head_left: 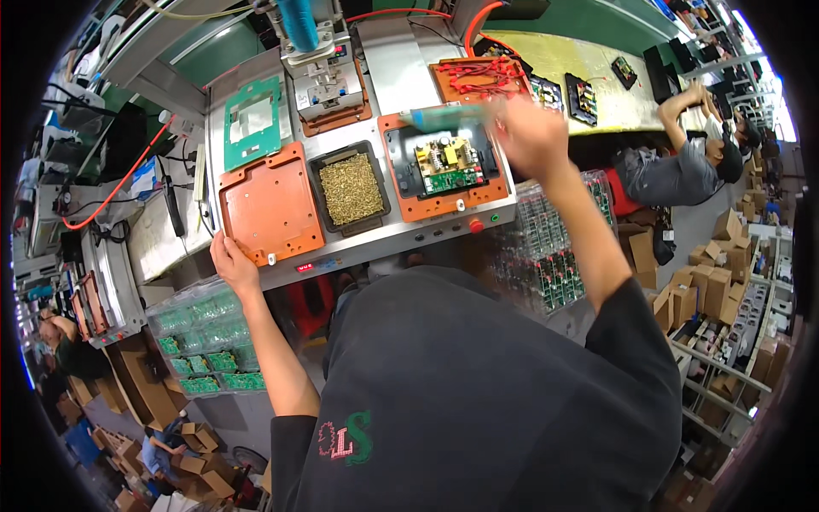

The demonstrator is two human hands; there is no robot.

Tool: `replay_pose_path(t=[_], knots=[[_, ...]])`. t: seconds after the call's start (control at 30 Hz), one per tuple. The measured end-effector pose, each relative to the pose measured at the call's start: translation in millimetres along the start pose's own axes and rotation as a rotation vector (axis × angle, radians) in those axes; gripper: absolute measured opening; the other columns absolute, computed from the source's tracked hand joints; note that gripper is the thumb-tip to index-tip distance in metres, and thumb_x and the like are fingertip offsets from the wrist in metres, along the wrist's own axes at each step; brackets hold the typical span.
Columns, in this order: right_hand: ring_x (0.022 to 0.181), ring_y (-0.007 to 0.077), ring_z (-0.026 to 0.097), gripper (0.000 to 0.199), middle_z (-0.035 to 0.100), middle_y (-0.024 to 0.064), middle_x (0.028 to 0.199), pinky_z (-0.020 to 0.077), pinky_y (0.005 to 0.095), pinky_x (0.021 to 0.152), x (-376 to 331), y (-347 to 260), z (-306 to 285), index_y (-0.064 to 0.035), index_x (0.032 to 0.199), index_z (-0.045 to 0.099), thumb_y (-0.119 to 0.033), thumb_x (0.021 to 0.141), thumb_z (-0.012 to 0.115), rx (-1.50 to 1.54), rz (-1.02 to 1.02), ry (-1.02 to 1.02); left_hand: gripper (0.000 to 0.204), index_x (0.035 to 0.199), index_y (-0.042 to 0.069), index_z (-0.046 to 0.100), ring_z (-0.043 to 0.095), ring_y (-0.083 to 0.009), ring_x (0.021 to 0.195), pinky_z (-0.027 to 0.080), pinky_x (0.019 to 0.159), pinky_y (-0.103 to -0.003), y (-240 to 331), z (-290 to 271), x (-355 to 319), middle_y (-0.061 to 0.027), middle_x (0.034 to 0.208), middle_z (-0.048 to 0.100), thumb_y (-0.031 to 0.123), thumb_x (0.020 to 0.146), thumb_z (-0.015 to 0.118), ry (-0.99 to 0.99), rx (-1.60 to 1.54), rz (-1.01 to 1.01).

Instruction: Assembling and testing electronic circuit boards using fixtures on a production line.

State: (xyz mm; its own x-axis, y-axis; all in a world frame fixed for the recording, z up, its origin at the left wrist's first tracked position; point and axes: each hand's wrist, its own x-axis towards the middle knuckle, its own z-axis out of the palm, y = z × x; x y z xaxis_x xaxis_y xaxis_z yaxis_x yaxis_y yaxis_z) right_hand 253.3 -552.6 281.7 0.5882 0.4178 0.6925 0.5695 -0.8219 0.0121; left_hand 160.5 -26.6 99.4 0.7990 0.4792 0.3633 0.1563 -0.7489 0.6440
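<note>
My right hand (531, 135) is raised at the right end of the bench, closed round a teal stick-shaped tool (452, 117). Motion smears the tool, so its exact kind cannot be made out. Below it, a circuit board (448, 162) with yellow and green parts sits in a black housing (399, 175), which rests in an orange fixture (420, 210). At the bench's front left, my left hand (235, 263) touches the near corner of a second orange fixture (269, 209), its fingers loosely spread and holding nothing. Between the fixtures stands a dark bin (381, 203) of small brass-coloured screws (351, 189).
Behind the bin is a press-like machine (328, 85) with a blue cylinder; left of it lies a green plate (253, 124). Red-wired parts (486, 75) fill an orange tray at the back right. Stacked circuit boards (559, 247) stand right of the bench. A person (682, 171) sits farther right.
</note>
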Motion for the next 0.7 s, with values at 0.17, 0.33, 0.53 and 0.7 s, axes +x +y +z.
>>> replay_pose_path(t=[0.17, 0.33, 0.53, 0.7], knots=[[0.093, 0.0291, 0.07, 0.037, 0.073, 0.0174, 0.101, 0.0535, 0.0449, 0.083, 104, 54, 65, 0.0003, 0.116, 0.064, -0.031, 0.096, 0.064, 0.154, 0.366, -0.235, 0.034, 0.123, -0.004, 0.064, 0.063, -0.0341, 0.11, 0.047, 0.098, -0.041, -5, 1, 5, -0.0198, 0.119, 0.066, 0.022, 0.104, 0.052, -0.016, 0.004, 0.02], [0.086, 0.0332, 0.07, 0.02, 0.072, 0.0113, 0.09, 0.0557, 0.0471, 0.074, 59, 46, 87, -0.0168, 0.105, 0.072, -0.031, 0.093, 0.065, 0.251, 0.348, -0.329, 0.035, 0.125, -0.006, 0.063, 0.061, -0.0358, 0.115, 0.046, 0.1, -0.042, -10, -1, 0, -0.0209, 0.124, 0.063, 0.02, 0.105, 0.051, -0.029, 0.01, 0.013], [0.082, 0.032, 0.071, 0.014, 0.071, 0.0111, 0.087, 0.0565, 0.0456, 0.069, -4, 45, 118, -0.0083, 0.09, 0.071, -0.021, 0.088, 0.067, 0.184, -0.08, -0.81, 0.032, 0.127, -0.002, 0.063, 0.054, -0.0368, 0.125, 0.045, 0.104, -0.045, 17, -11, 2, -0.0209, 0.14, 0.052, 0.017, 0.103, 0.054, 0.033, 0.279, 0.185], [0.073, 0.0306, 0.069, 0.007, 0.067, 0.0091, 0.082, 0.0546, 0.0425, 0.058, 11, 40, 71, -0.0071, 0.079, 0.064, -0.014, 0.079, 0.067, 0.148, -0.173, -0.53, 0.031, 0.129, -0.003, 0.061, 0.056, -0.0249, 0.124, 0.047, 0.102, -0.037, 161, -40, -18, -0.014, 0.134, 0.057, 0.013, 0.102, 0.057, 0.016, -0.285, 0.031]])
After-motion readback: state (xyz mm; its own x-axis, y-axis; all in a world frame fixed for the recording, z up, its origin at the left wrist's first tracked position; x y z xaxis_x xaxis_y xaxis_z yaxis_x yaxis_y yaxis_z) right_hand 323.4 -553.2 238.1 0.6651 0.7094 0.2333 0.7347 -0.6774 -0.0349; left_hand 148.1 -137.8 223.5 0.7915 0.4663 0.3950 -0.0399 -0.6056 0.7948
